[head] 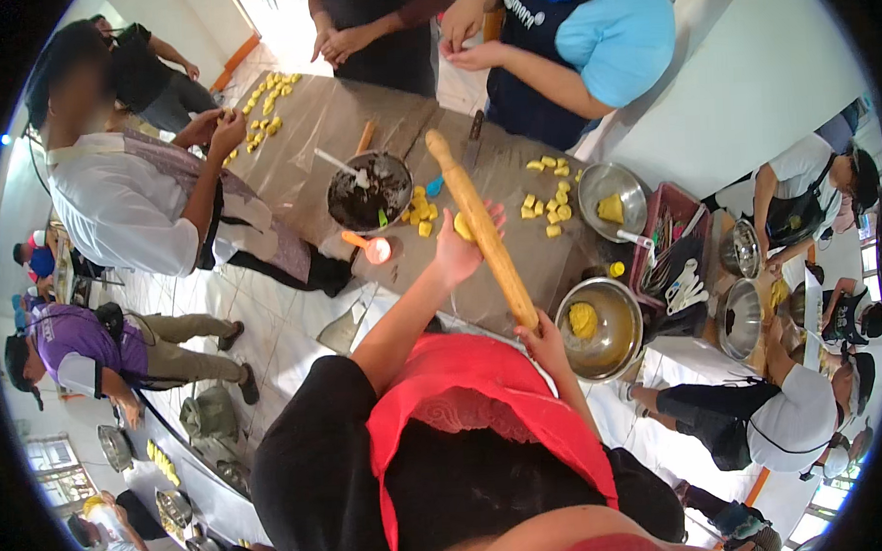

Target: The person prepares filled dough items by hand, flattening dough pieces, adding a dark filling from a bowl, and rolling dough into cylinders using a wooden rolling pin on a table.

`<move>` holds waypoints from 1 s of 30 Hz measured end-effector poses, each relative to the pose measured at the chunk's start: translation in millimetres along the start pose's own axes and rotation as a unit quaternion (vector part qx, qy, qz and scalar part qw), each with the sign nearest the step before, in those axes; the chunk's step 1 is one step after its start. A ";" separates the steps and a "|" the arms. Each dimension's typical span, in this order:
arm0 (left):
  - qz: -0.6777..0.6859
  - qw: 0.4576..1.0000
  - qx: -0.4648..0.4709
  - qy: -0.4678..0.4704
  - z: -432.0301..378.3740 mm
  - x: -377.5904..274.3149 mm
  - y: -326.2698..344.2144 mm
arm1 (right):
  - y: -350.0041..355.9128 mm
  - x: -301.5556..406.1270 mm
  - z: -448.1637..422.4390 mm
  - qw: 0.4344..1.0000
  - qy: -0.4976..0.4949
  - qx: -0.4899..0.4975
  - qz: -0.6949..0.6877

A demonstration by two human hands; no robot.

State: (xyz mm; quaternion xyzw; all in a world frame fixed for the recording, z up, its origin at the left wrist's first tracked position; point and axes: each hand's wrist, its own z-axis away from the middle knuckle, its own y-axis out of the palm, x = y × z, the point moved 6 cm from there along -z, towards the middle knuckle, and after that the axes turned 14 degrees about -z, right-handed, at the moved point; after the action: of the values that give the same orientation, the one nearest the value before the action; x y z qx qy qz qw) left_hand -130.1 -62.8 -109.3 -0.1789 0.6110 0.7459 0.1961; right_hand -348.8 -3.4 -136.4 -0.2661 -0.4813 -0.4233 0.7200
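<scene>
My left hand (456,254) is turned palm up over the table, its fingers extended. A small piece of yellow dough (462,227) rests on that palm, partly hidden by a wooden rolling pin (487,237). The pin slants across the left hand; whether it touches the dough or the palm, I cannot tell. My right hand (539,337) grips the pin's near end. Cut yellow dough pieces (418,213) lie just left of the pin. More cut pieces (553,206) are to its right.
A pan of dark filling (369,194) and an orange-handled cup (377,250) stand left. On the right are a steel bowl with dough (613,184), another bowl (601,364) and a utensil basket (648,246). A knife (474,139) lies beyond the pin. People stand around the table.
</scene>
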 end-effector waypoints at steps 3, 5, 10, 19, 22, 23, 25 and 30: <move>0.020 1.000 0.001 0.009 1.0 -5.5 -1.6 | 3.5 14.9 1.9 0.992 -0.058 -0.050 0.101; 0.030 0.999 -0.001 0.013 1.9 -9.5 -0.1 | 4.8 22.5 2.7 0.991 -0.058 -0.051 0.110; 0.057 0.998 0.033 0.018 6.6 -13.5 -7.5 | 10.0 16.0 -0.5 1.000 -0.020 -0.011 -0.011; 0.079 0.996 0.009 0.030 32.8 -23.0 -28.0 | 16.4 11.7 -7.0 0.998 -0.001 0.059 -0.013; 0.063 0.998 -0.014 0.028 38.2 -28.1 -30.1 | 22.7 7.1 -12.3 0.996 0.045 0.076 -0.021; 0.062 0.997 -0.030 0.023 41.6 -30.0 -32.0 | 26.5 9.4 -15.6 0.996 0.027 0.081 -0.001; 0.050 0.997 -0.041 0.039 48.1 -33.7 -43.2 | 31.1 0.3 -23.0 0.995 0.020 0.100 -0.003; 0.048 0.995 -0.074 0.046 54.2 -40.2 -54.4 | 39.5 -1.4 -38.6 0.991 -0.036 0.129 0.029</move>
State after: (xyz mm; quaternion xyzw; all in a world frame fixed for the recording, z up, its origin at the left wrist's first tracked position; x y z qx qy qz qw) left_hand -69.3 -2.9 -124.5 -0.1971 0.5705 0.7885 0.1182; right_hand -296.8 -13.7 -152.0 -0.2000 -0.5492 -0.3268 0.7427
